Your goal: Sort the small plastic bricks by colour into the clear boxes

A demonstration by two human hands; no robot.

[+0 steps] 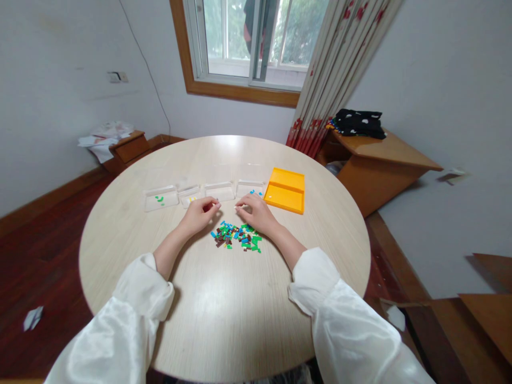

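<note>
Green pieces (159, 199) in clear tray (171, 199)

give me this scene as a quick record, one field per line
surface: round pale table
pile: small pieces, mostly green, blue and brown
left hand: fingers curled near the pile; any held piece too small to tell
right hand: fingers bent near the pile; any held piece too small to tell
clear trays: four; leftmost has green pieces, next yellow, rightmost blue
yellow box: open, right of the trays
</note>
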